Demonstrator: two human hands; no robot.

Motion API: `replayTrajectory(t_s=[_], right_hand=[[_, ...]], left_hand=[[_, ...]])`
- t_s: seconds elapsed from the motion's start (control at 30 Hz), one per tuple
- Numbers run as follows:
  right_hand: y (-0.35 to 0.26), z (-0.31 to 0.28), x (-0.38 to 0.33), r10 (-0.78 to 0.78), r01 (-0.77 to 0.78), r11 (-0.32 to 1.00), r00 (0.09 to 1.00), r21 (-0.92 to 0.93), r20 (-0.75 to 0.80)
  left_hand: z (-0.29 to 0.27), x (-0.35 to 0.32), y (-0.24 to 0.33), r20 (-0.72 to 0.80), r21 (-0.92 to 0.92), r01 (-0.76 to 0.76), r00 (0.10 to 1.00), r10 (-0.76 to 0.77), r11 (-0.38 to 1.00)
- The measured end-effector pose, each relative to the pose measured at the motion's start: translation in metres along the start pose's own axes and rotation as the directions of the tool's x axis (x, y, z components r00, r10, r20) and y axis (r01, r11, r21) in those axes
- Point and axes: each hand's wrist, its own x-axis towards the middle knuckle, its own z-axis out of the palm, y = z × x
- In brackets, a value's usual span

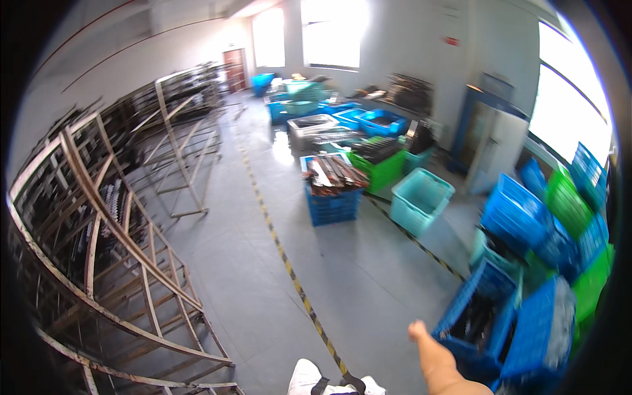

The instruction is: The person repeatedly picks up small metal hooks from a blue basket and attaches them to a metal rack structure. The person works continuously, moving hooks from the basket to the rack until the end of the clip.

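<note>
**Blue crate near your right hand**

Blue crate sits on the grey floor at the lower right, tilted, its open top facing up and left, its long axis running from near you away toward the stacked crates. Dark parts lie inside it. Your right hand reaches toward its near corner, just beside it; you hold nothing, and the fingers look curled in, though blur hides how far. Your left hand is out of sight. A yellow-and-black line crosses the floor.
</note>
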Motion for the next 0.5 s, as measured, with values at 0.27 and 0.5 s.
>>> replayTrajectory(t_s=[0.27, 0.5], right_hand=[[-0.142, -0.338, 0.444, 0.261, 0.165, -0.031, 0.953, 0.986, -0.152], [-0.19, -0.081, 0.465, -0.319, -0.701, -0.151, 0.702, 0.697, 0.636]], left_hand=[[-0.043, 0.063, 0.128, -0.014, -0.274, 0.201, 0.977, -0.213, 0.94], [-0.049, 0.069, 0.623, -0.029, -0.141, -0.594, 0.802, 0.596, 0.792]])
